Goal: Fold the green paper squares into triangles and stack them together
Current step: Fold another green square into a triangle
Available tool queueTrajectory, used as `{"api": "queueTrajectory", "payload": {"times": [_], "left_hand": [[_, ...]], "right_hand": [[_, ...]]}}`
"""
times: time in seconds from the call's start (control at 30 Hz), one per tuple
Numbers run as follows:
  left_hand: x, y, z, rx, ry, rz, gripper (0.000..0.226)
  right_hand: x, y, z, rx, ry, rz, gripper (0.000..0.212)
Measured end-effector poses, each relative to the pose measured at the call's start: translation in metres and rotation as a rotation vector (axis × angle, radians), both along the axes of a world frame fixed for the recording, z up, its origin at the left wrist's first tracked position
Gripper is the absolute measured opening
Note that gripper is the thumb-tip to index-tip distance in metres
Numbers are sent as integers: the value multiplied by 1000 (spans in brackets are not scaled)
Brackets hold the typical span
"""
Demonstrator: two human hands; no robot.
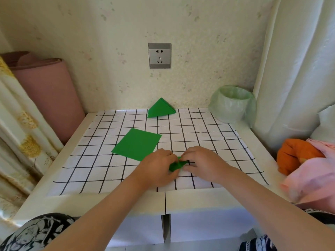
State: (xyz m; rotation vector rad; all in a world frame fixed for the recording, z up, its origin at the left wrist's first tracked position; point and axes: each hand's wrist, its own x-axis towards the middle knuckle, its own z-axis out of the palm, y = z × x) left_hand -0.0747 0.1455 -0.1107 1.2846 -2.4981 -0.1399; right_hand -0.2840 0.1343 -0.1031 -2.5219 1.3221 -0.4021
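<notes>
A flat green paper square (136, 144) lies on the checked cloth (208, 142), left of centre. At the back of the cloth rests a stack of folded green triangles (160, 109). Near the front, my left hand (157, 166) and my right hand (201, 163) are close together over a small green paper piece (176, 164). Both hands pinch it, and they cover most of it, so its shape is hard to tell.
A small bin lined with a pale green bag (233, 104) stands at the back right corner. Orange and pink cloths (308, 160) lie at the right edge. A pink roll (49, 95) leans at the left. A wall socket (159, 55) is behind.
</notes>
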Motion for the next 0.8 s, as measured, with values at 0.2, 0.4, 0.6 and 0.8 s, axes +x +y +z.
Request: {"api": "queueTrajectory", "payload": {"times": [0.2, 0.4, 0.6, 0.8], "left_hand": [[4, -10, 19, 67, 151, 24, 21], [13, -15, 61, 435, 618, 205, 12], [23, -10, 77, 750, 725, 209, 16], [19, -6, 72, 773, 640, 235, 16]], "right_hand": [[7, -10, 10, 59, -247, -80, 11], [15, -11, 46, 204, -510, -185, 18], [14, -11, 64, 455, -591, -226, 6], [23, -8, 62, 384, -401, -230, 9]]}}
